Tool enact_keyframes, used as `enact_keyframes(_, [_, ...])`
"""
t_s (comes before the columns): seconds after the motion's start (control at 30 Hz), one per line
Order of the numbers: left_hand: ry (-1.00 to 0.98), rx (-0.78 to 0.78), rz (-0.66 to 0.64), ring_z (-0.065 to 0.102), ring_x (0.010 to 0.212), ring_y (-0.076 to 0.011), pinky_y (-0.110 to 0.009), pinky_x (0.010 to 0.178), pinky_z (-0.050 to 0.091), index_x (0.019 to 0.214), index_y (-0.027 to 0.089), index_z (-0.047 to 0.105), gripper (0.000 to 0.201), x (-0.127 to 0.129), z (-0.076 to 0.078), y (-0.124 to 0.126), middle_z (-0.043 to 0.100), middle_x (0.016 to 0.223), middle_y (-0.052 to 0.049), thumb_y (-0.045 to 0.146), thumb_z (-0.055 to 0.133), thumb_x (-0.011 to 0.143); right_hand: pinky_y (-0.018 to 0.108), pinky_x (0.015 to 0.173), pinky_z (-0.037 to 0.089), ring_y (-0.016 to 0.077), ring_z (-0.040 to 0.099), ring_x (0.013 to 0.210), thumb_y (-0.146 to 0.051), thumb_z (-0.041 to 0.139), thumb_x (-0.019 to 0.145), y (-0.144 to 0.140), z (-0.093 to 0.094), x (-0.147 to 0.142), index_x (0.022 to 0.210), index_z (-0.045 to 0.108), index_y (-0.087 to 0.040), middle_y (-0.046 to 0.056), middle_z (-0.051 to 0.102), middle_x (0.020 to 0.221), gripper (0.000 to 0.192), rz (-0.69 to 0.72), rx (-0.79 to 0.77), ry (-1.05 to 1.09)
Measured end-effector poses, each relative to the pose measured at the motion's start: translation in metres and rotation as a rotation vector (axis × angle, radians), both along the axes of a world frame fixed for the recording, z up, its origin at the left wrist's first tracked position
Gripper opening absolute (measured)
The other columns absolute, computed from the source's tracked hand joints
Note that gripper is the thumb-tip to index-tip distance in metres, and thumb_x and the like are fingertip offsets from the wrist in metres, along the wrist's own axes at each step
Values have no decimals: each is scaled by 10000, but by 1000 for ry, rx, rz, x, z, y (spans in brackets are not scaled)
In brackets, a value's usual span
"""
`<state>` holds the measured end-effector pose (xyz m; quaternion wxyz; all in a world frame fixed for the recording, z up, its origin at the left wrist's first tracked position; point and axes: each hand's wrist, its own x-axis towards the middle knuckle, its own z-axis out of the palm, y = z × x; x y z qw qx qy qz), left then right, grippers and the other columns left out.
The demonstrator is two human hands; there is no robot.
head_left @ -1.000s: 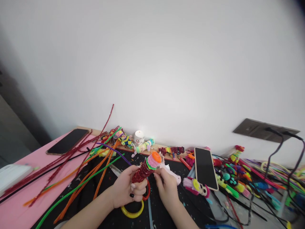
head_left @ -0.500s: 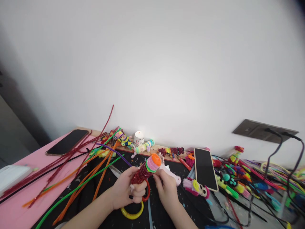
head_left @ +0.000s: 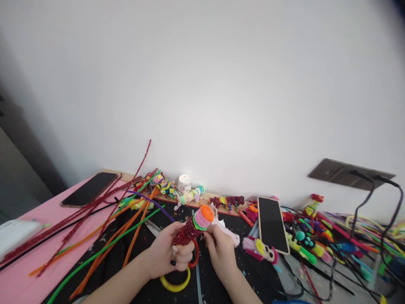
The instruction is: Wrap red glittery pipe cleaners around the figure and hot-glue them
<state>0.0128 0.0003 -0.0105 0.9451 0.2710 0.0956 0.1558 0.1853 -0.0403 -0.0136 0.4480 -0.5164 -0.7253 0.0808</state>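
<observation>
- Near the front of the table (head_left: 22,274), low in the middle, the left hand (head_left: 167,253) is wrapped around a glittery red stick (head_left: 186,232), fingers curled tight on its lower end.
- Right hand (head_left: 221,249) sits just beside it, fingertips pinched at the stick's upper part, below the coloured top; what they nip exactly, I cannot tell.
- Behind the right hand lies a pink glue gun (head_left: 229,234), partly hidden by the fingers.
- Under the hands, a yellow ring (head_left: 175,285) and a red ring (head_left: 196,255) rest on the black mat (head_left: 136,249).
- Left of the hands, long pipe cleaners (head_left: 104,236) in red, orange and green fan out across the mat and pink tabletop.
- One phone (head_left: 90,190) lies far left; another phone (head_left: 272,223) lies right of the hands, beside a heap of bright craft bits (head_left: 310,242).
- A white jar (head_left: 184,184) stands far back against the wall.
- The stick tilts, its long axis running from near-left up to far-right; its orange cap (head_left: 207,211), over pink and green bands, points up and away toward the wall.
</observation>
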Motion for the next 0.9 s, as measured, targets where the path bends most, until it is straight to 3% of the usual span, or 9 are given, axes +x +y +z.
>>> enact_keyframes(0.43, [9, -15, 2, 141, 328, -57, -245, 391, 57, 391, 204, 329, 482, 0, -1, 3, 200, 358, 79, 534, 466, 714, 232, 561, 480, 158, 605, 573, -150, 477, 857, 0, 0, 1, 828, 605, -182, 21, 655, 676, 135, -16, 13, 36])
enact_keyframes(0.63, [-3, -24, 36, 158, 345, -69, -235, 387, 102, 412, 186, 401, 470, 0, 1, 2, 221, 373, 69, 507, 449, 751, 230, 540, 461, 157, 585, 543, -156, 470, 854, 1, -1, 1, 796, 594, -188, 10, 628, 635, 140, -34, 15, 24])
enact_keyframes(0.7, [-7, -26, 69, 165, 362, -81, -228, 395, 129, 543, 168, 537, 450, 1, 5, 0, 267, 391, 61, 519, 408, 792, 227, 521, 449, 154, 570, 523, -154, 462, 852, 1, -2, 1, 784, 582, -190, 6, 613, 618, 142, -45, 19, 18])
enact_keyframes(0.77, [0, -19, 104, 166, 381, -94, -223, 409, 156, 868, 211, 626, 462, 1, 8, -2, 320, 416, 62, 575, 345, 819, 221, 494, 433, 150, 557, 506, -149, 455, 846, 2, -2, 2, 783, 571, -190, 4, 606, 612, 138, -58, 22, 9])
enact_keyframes(0.9, [34, 98, 211, 178, 404, -102, -232, 434, 214, 1242, 275, 465, 500, 2, 6, -7, 345, 444, 70, 531, 322, 837, 214, 476, 419, 148, 547, 505, -148, 444, 839, 4, -4, 2, 766, 550, -190, 6, 596, 611, 135, -86, 30, 6])
